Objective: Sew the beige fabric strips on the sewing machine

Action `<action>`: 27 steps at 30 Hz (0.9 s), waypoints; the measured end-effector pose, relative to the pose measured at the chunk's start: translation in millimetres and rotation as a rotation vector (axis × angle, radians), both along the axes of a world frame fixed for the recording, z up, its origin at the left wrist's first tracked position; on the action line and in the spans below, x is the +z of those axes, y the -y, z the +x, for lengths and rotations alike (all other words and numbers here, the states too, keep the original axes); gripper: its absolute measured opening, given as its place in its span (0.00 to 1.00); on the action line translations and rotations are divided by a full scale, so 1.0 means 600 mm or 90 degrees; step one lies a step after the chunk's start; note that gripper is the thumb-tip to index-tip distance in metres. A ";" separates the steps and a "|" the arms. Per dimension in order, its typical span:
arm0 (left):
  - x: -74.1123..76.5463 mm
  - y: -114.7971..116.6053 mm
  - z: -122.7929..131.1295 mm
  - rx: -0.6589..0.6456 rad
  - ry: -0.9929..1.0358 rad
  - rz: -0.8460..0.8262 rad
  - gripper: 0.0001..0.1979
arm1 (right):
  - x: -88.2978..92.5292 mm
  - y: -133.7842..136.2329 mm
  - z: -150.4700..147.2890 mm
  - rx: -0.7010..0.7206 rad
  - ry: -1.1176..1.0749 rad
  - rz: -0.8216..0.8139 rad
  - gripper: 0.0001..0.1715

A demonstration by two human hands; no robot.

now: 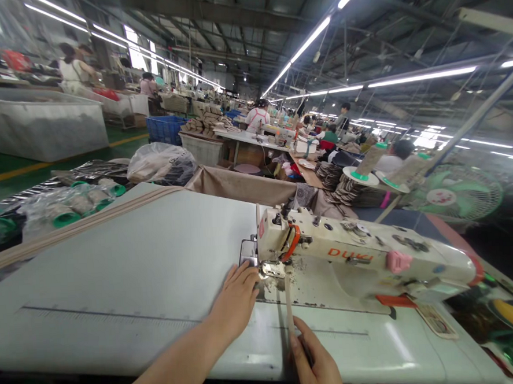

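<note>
Person at a sewing machine [356,261] on a white table [114,282]. Left hand [237,297] lies flat and open on the table just left of the machine's needle end, fingertips close to the presser foot [270,269], gripping nothing visible. Right hand [314,365] sits just in front of the machine, fingers pinched on a thin pale strip [288,306] that runs straight from the hand up to the presser foot.

The strip looks light, narrow and floppy, likely to twist or drift if slack; best held by pinching near its free end and kept taut.

Needle is too small to make out. Right hand is cut off by the bottom edge. Can't tell if the strip continues behind the foot. Beige tape [80,223] runs along the table's far edge behind the machine; other people work at benches well behind it.
</note>
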State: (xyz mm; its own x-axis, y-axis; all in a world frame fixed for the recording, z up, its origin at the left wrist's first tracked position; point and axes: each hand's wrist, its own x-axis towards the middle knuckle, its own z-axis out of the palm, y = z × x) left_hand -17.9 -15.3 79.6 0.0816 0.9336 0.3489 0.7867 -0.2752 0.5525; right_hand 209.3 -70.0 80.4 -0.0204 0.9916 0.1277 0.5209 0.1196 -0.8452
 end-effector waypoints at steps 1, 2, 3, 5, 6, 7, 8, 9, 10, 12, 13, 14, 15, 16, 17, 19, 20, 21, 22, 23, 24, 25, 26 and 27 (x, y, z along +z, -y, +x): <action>-0.003 -0.006 -0.003 0.008 0.013 0.000 0.16 | 0.004 0.002 -0.004 0.009 0.002 0.001 0.40; -0.006 -0.013 -0.008 0.015 0.024 0.000 0.16 | 0.008 0.005 -0.008 0.022 0.005 -0.005 0.40; -0.009 -0.022 -0.013 0.022 0.030 -0.003 0.16 | 0.013 0.007 -0.012 0.041 0.009 -0.015 0.40; -0.010 -0.046 -0.024 0.030 0.020 -0.025 0.18 | 0.023 0.010 -0.021 0.095 0.018 -0.034 0.38; -0.009 -0.060 -0.030 0.032 0.006 -0.040 0.19 | 0.027 0.011 -0.025 0.125 0.023 -0.036 0.36; -0.006 -0.074 -0.036 0.033 -0.009 -0.055 0.21 | 0.031 0.011 -0.030 0.151 0.028 -0.033 0.34; -0.002 -0.089 -0.041 0.032 -0.023 -0.067 0.23 | 0.033 0.011 -0.036 0.174 0.032 -0.029 0.32; 0.002 -0.103 -0.046 0.029 -0.033 -0.076 0.24 | 0.035 0.010 -0.041 0.189 0.035 -0.027 0.30; 0.007 -0.116 -0.050 0.025 -0.039 -0.080 0.24 | 0.037 0.008 -0.047 0.199 0.040 -0.030 0.29; 0.016 -0.140 -0.055 0.015 -0.048 -0.087 0.25 | 0.041 0.003 -0.059 0.202 0.049 -0.046 0.29; 0.019 -0.150 -0.056 0.010 -0.052 -0.090 0.25 | 0.043 0.000 -0.064 0.199 0.055 -0.055 0.29; 0.022 -0.159 -0.057 0.007 -0.054 -0.094 0.25 | 0.046 -0.003 -0.069 0.195 0.060 -0.061 0.29; 0.025 -0.168 -0.057 0.005 -0.055 -0.097 0.25 | 0.048 -0.006 -0.073 0.188 0.064 -0.065 0.29; 0.027 -0.176 -0.057 0.006 -0.055 -0.100 0.25 | 0.051 -0.009 -0.076 0.182 0.066 -0.068 0.28; 0.029 -0.184 -0.057 0.008 -0.054 -0.103 0.25 | 0.054 -0.012 -0.079 0.174 0.069 -0.072 0.28; 0.032 -0.197 -0.055 0.013 -0.049 -0.105 0.25 | 0.059 -0.019 -0.083 0.159 0.075 -0.085 0.28; 0.033 -0.204 -0.054 0.015 -0.046 -0.105 0.26 | 0.060 -0.021 -0.085 0.153 0.077 -0.093 0.29; 0.035 -0.210 -0.053 0.015 -0.042 -0.103 0.26 | 0.062 -0.024 -0.087 0.148 0.078 -0.101 0.29; 0.036 -0.215 -0.053 0.014 -0.038 -0.100 0.26 | 0.063 -0.026 -0.088 0.144 0.078 -0.108 0.29; 0.037 -0.220 -0.052 0.017 -0.034 -0.098 0.27 | 0.064 -0.028 -0.090 0.141 0.079 -0.112 0.30; 0.037 -0.225 -0.052 0.022 -0.029 -0.096 0.28 | 0.065 -0.030 -0.092 0.138 0.081 -0.114 0.30; 0.037 -0.229 -0.052 0.029 -0.025 -0.094 0.29 | 0.066 -0.031 -0.093 0.135 0.084 -0.115 0.30; 0.037 -0.233 -0.053 0.036 -0.020 -0.092 0.30 | 0.067 -0.031 -0.095 0.133 0.087 -0.115 0.30; 0.037 -0.236 -0.054 0.041 -0.015 -0.090 0.30 | 0.067 -0.031 -0.096 0.132 0.090 -0.116 0.30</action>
